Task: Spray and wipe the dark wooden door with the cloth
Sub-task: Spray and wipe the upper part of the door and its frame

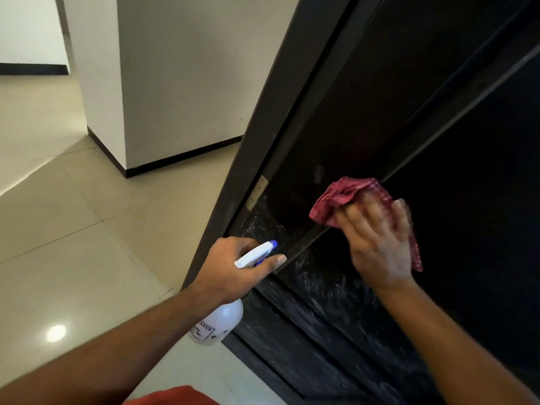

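The dark wooden door fills the right half of the view, with wet streaks low on its panel. My left hand grips a white spray bottle by its neck, the blue-tipped nozzle pointing at the door's lower left near the hinge. My right hand presses a bunched red checked cloth against the door panel; the hand is blurred.
The dark door frame runs diagonally left of the door. Beige floor tiles spread to the left, and a white wall corner with black skirting stands behind. An orange-red garment edge shows at the bottom.
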